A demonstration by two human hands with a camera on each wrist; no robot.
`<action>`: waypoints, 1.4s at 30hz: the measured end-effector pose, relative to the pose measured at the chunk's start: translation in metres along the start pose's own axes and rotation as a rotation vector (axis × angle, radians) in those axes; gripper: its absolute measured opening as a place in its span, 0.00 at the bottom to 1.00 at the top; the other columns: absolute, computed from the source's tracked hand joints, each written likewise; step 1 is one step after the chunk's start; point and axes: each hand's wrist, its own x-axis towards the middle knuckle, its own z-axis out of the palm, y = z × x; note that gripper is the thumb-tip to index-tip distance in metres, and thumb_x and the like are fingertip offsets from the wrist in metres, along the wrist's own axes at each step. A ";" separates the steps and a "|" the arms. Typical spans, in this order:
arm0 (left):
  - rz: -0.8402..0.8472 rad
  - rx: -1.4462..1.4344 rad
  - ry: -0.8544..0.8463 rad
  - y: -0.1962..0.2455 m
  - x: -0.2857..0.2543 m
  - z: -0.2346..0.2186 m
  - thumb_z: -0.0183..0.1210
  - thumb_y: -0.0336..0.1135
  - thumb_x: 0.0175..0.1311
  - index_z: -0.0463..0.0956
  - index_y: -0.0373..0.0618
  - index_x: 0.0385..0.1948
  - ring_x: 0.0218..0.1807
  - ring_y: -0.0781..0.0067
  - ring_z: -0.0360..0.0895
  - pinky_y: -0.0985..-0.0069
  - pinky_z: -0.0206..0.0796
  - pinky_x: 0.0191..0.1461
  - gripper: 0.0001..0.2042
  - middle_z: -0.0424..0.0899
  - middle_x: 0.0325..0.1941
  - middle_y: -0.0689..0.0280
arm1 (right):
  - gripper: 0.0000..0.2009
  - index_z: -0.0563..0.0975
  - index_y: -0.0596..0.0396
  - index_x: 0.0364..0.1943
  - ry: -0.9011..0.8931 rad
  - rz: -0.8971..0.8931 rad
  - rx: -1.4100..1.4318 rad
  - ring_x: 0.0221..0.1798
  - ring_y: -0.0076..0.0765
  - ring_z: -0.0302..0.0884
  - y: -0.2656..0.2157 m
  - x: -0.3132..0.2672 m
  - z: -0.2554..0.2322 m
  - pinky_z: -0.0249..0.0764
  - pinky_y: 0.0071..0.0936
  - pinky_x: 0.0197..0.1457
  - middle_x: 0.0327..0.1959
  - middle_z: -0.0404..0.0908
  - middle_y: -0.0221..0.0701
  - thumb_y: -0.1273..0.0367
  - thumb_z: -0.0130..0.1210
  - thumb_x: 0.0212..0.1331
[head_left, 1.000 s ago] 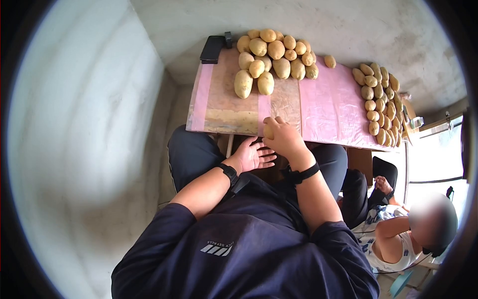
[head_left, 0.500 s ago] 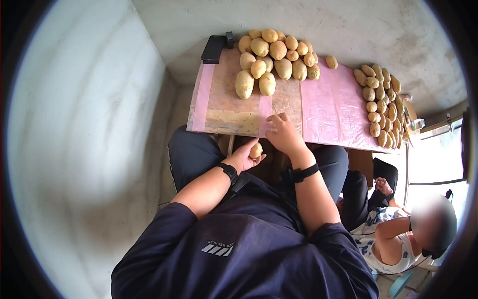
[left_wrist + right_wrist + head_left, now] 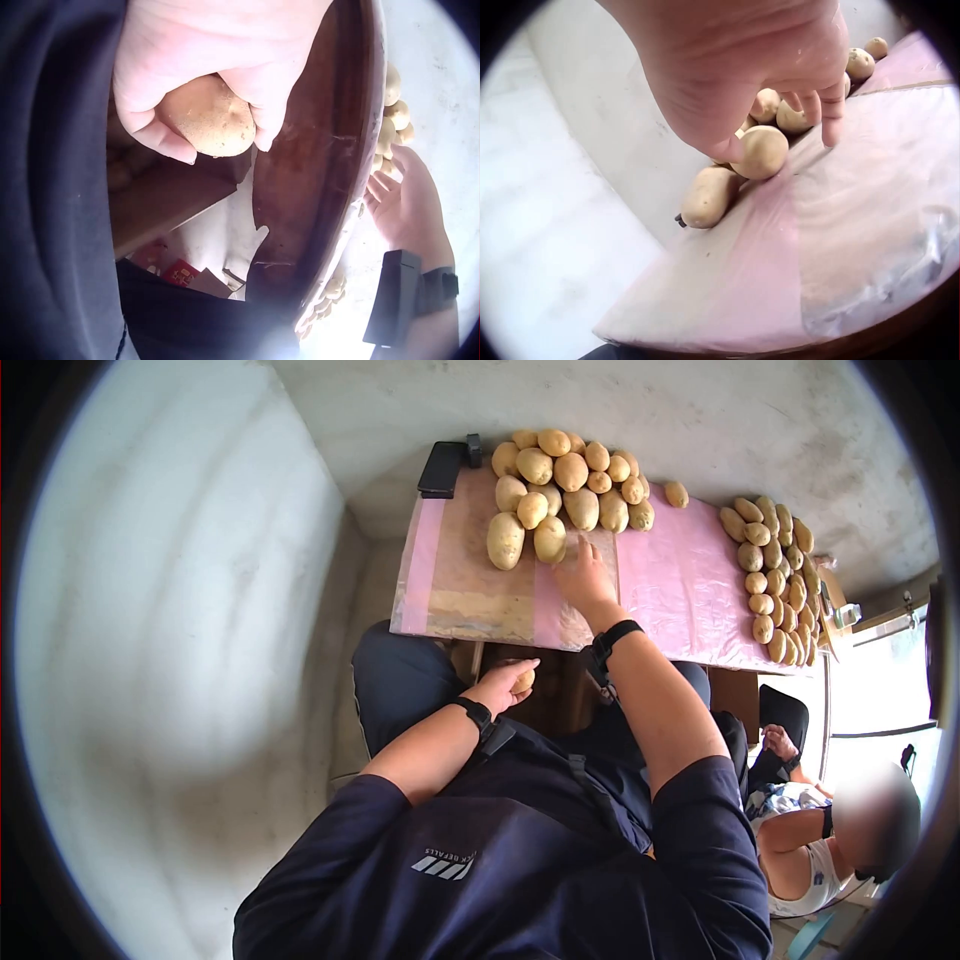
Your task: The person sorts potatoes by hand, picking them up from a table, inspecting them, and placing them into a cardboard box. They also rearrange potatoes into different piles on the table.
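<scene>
My left hand point(image 3: 500, 685) grips a small potato point(image 3: 211, 118) low in front of the table's near edge, fingers and thumb curled round its sides. Over the tabletop, my right hand point(image 3: 588, 580) reaches out beside the front of a potato pile. In the right wrist view its thumb overlaps a round potato point(image 3: 762, 153), and the other fingers hang spread and bent down, gripping nothing. A longer potato point(image 3: 709, 198) lies just left of that one. The pile point(image 3: 571, 472) stands along the table's back, stacked against the wall.
A black phone point(image 3: 441, 470) lies at the table's back left corner. Another potato group point(image 3: 778, 580) covers the right end. Pink and clear plastic covers the table point(image 3: 680, 590). Under it stands an open cardboard box point(image 3: 176, 199). Another person point(image 3: 800, 840) sits at the right.
The small potato passed from my right hand into my left. My right hand then moved forward across the table to the pile, while my left drew its fingers round the potato.
</scene>
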 end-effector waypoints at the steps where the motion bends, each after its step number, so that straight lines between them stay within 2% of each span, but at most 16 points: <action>1: 0.001 -0.002 0.002 0.000 -0.001 0.001 0.76 0.42 0.54 0.75 0.58 0.36 0.43 0.74 0.78 0.73 0.76 0.42 0.16 0.80 0.39 0.72 | 0.41 0.56 0.60 0.73 -0.022 0.020 -0.051 0.72 0.63 0.62 0.000 0.003 -0.003 0.66 0.46 0.72 0.72 0.59 0.56 0.58 0.59 0.58; 3: 0.069 -0.018 0.111 -0.005 0.002 0.003 0.74 0.39 0.55 0.75 0.56 0.38 0.44 0.73 0.78 0.72 0.76 0.42 0.15 0.80 0.38 0.71 | 0.43 0.54 0.58 0.75 -0.048 0.032 -0.104 0.73 0.62 0.61 -0.001 0.005 -0.006 0.65 0.45 0.73 0.73 0.59 0.54 0.55 0.60 0.58; 4: 0.069 -0.022 0.113 -0.006 0.004 0.004 0.74 0.39 0.55 0.75 0.56 0.38 0.44 0.73 0.78 0.72 0.76 0.42 0.15 0.80 0.38 0.71 | 0.43 0.54 0.58 0.75 -0.051 0.030 -0.105 0.73 0.62 0.61 -0.002 0.005 -0.006 0.65 0.45 0.73 0.73 0.59 0.54 0.55 0.60 0.58; 6: 0.082 -0.102 0.285 -0.011 0.015 -0.002 0.70 0.35 0.58 0.75 0.52 0.40 0.42 0.70 0.80 0.70 0.78 0.41 0.13 0.80 0.38 0.69 | 0.43 0.55 0.53 0.75 -0.052 -0.023 -0.101 0.74 0.60 0.61 -0.007 0.005 -0.007 0.65 0.45 0.73 0.73 0.59 0.53 0.54 0.62 0.57; 7: 0.081 -0.103 0.290 -0.012 0.020 -0.007 0.70 0.35 0.58 0.75 0.52 0.40 0.42 0.70 0.80 0.70 0.78 0.41 0.13 0.80 0.38 0.69 | 0.43 0.55 0.53 0.75 -0.056 -0.023 -0.098 0.74 0.60 0.61 -0.006 0.006 -0.003 0.65 0.45 0.73 0.73 0.59 0.53 0.54 0.62 0.57; 9: 0.038 -0.088 0.156 -0.010 0.022 -0.013 0.64 0.35 0.62 0.75 0.48 0.42 0.38 0.69 0.81 0.68 0.78 0.41 0.10 0.82 0.38 0.67 | 0.43 0.56 0.49 0.75 0.038 -0.098 -0.069 0.72 0.60 0.64 -0.005 0.010 0.004 0.67 0.46 0.71 0.71 0.62 0.53 0.55 0.63 0.56; 12: 0.002 -0.080 0.093 -0.008 0.019 -0.012 0.61 0.38 0.65 0.75 0.47 0.40 0.35 0.70 0.81 0.70 0.78 0.39 0.08 0.83 0.37 0.67 | 0.42 0.57 0.49 0.74 -0.055 -0.069 -0.026 0.69 0.61 0.67 -0.012 0.013 -0.003 0.69 0.47 0.69 0.69 0.65 0.53 0.55 0.63 0.56; 15: -0.046 -0.050 0.062 -0.004 0.016 -0.009 0.60 0.40 0.65 0.76 0.48 0.39 0.34 0.72 0.81 0.72 0.76 0.37 0.08 0.84 0.36 0.67 | 0.42 0.58 0.49 0.74 -0.030 -0.092 -0.003 0.66 0.62 0.69 -0.017 0.016 -0.001 0.71 0.49 0.67 0.68 0.66 0.54 0.56 0.64 0.55; 22: -0.058 -0.015 0.081 -0.004 0.014 -0.006 0.60 0.39 0.65 0.77 0.49 0.37 0.34 0.73 0.81 0.74 0.73 0.35 0.07 0.84 0.35 0.69 | 0.44 0.57 0.50 0.73 -0.044 -0.071 0.029 0.66 0.61 0.69 -0.031 0.025 0.002 0.71 0.47 0.67 0.66 0.66 0.52 0.59 0.67 0.53; 33: -0.047 0.011 0.064 -0.003 0.007 -0.008 0.60 0.41 0.64 0.78 0.49 0.37 0.35 0.73 0.81 0.74 0.73 0.37 0.08 0.84 0.36 0.68 | 0.40 0.66 0.53 0.65 -0.016 -0.055 0.087 0.65 0.58 0.70 -0.029 0.036 0.000 0.71 0.43 0.68 0.64 0.67 0.50 0.65 0.71 0.43; 39: -0.044 0.029 0.031 -0.004 0.005 -0.011 0.60 0.42 0.65 0.78 0.50 0.39 0.40 0.72 0.80 0.73 0.71 0.41 0.09 0.84 0.39 0.68 | 0.40 0.66 0.51 0.65 -0.015 -0.028 0.066 0.65 0.59 0.70 -0.017 0.032 -0.008 0.72 0.43 0.68 0.64 0.67 0.49 0.64 0.72 0.42; 42: -0.030 0.009 0.043 -0.004 0.005 -0.010 0.58 0.42 0.65 0.78 0.49 0.38 0.36 0.71 0.81 0.73 0.72 0.37 0.09 0.84 0.36 0.68 | 0.40 0.66 0.50 0.65 -0.023 -0.006 0.047 0.66 0.60 0.68 -0.016 0.030 -0.010 0.71 0.44 0.68 0.65 0.66 0.49 0.64 0.71 0.43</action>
